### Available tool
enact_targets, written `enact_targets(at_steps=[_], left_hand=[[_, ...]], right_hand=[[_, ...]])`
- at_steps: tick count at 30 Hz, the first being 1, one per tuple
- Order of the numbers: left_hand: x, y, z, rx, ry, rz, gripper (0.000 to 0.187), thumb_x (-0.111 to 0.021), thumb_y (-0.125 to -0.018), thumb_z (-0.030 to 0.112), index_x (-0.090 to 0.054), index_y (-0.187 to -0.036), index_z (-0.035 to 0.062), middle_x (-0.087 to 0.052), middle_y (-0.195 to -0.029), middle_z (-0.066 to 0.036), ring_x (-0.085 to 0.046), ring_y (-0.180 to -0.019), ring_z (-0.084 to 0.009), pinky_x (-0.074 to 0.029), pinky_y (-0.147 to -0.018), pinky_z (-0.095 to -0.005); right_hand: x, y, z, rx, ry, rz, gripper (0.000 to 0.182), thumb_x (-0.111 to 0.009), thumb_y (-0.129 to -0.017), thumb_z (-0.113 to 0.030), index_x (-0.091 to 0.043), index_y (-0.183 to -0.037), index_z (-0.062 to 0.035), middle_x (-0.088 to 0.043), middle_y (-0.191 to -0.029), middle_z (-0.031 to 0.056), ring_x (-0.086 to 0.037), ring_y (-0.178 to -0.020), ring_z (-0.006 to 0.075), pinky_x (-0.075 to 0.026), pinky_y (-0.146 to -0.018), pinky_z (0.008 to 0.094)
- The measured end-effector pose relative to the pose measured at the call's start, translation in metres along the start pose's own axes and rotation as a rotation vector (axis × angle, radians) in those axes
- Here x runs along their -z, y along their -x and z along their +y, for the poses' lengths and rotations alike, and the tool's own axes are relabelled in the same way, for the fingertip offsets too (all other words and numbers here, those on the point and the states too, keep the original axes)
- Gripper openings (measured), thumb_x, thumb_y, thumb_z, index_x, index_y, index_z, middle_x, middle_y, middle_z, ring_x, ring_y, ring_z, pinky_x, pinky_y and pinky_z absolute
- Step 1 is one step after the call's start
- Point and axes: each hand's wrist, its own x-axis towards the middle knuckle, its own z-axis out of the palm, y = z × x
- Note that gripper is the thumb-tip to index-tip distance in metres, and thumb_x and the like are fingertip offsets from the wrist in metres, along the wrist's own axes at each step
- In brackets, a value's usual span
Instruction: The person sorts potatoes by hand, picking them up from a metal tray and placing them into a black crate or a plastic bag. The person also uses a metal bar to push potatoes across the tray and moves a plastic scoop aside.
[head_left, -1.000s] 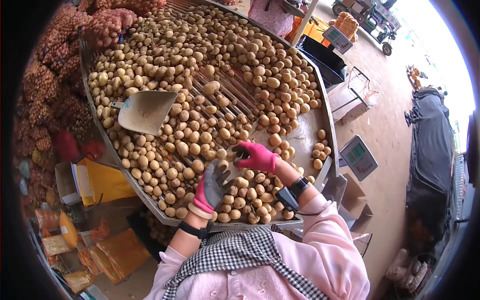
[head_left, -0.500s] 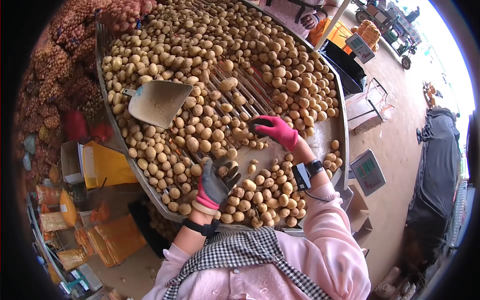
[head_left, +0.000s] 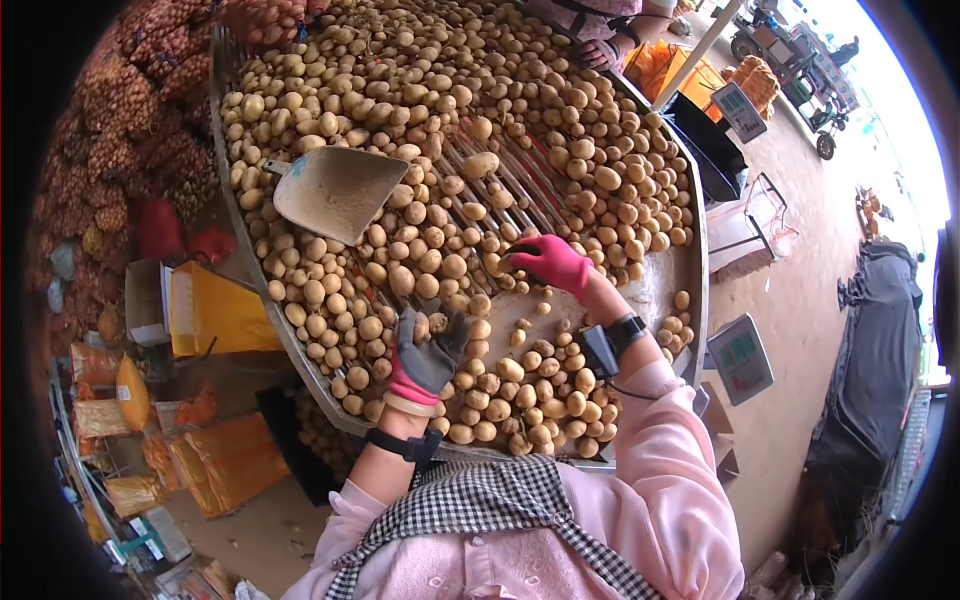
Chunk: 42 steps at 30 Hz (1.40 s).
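My left hand, in a grey and pink glove, is cupped around a couple of small potatoes at the near left of the sorting table. Further up and to the right, my right hand in a pink glove reaches palm down, its fingers curled over the edge of the potato heap. Whatever lies under those fingertips is hidden. Between my arms, a smaller group of potatoes rests on the metal surface near my apron.
A metal scoop lies on the heap at left, beside bare slatted bars. Net sacks are piled at far left. Scales stand to the right. Another person's gloved hand is at the far edge.
The view has shifted slightly, moving the table rightward. My left hand has moved up a little, and more than one potato now shows in it. My right hand stays over the heap, fingers more curled.
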Motion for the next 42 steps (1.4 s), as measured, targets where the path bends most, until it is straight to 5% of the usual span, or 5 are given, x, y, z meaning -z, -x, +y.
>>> enact_targets(at_steps=[2,6,24,32,42], left_hand=[[-0.013,0.002,-0.004,-0.059,0.014,0.039,0.048,-0.055,-0.098,0.042,-0.059,-0.130,0.0070,-0.063,-0.126,-0.018,-0.059,-0.118,-0.0356,-0.048,-0.103,-0.0503],[-0.017,-0.004,0.012,-0.159,0.075,-0.047,0.048,-0.060,-0.096,0.037,-0.055,-0.134,0.0077,-0.056,-0.132,-0.020,-0.058,-0.116,-0.0326,-0.056,-0.086,-0.0381],[-0.004,0.024,0.018,-0.089,-0.003,-0.029,0.046,-0.056,-0.100,0.033,-0.052,-0.136,0.0053,-0.056,-0.130,-0.013,-0.054,-0.124,-0.0298,-0.050,-0.103,-0.0448],[-0.012,0.023,-0.008,0.057,-0.123,-0.104,0.040,-0.056,-0.099,0.033,-0.057,-0.128,0.0054,-0.056,-0.132,-0.013,-0.051,-0.128,-0.0303,-0.045,-0.108,-0.0467],[0.032,0.044,0.005,0.056,-0.093,-0.004,0.044,-0.059,-0.097,0.034,-0.058,-0.132,0.0073,-0.058,-0.128,-0.015,-0.060,-0.105,-0.0256,-0.056,-0.080,-0.0324]], right_hand=[[-0.016,0.004,0.016,0.216,-0.734,-0.101,0.029,-0.068,-0.083,-0.034,-0.071,-0.096,-0.0070,-0.073,-0.094,0.0107,-0.069,-0.084,0.0305,-0.054,-0.078,0.0390],[-0.056,-0.009,0.024,0.276,0.389,0.321,0.037,-0.070,-0.081,-0.038,-0.066,-0.104,-0.0094,-0.066,-0.105,0.0110,-0.060,-0.107,0.0315,-0.048,-0.086,0.0432],[-0.077,0.017,0.014,0.321,0.505,0.288,0.035,-0.074,-0.078,-0.032,-0.063,-0.105,-0.0125,-0.057,-0.112,0.0096,-0.054,-0.111,0.0292,-0.043,-0.090,0.0452],[-0.044,0.071,-0.002,0.300,-0.563,0.056,0.045,-0.076,-0.078,-0.017,-0.061,-0.118,-0.0053,-0.068,-0.101,0.0144,-0.068,-0.091,0.0265,-0.055,-0.081,0.0350],[-0.103,0.145,0.040,0.064,0.331,0.222,0.048,-0.070,-0.081,-0.022,-0.057,-0.126,-0.0111,-0.055,-0.124,0.0112,-0.057,-0.110,0.0329,-0.049,-0.092,0.0436]])
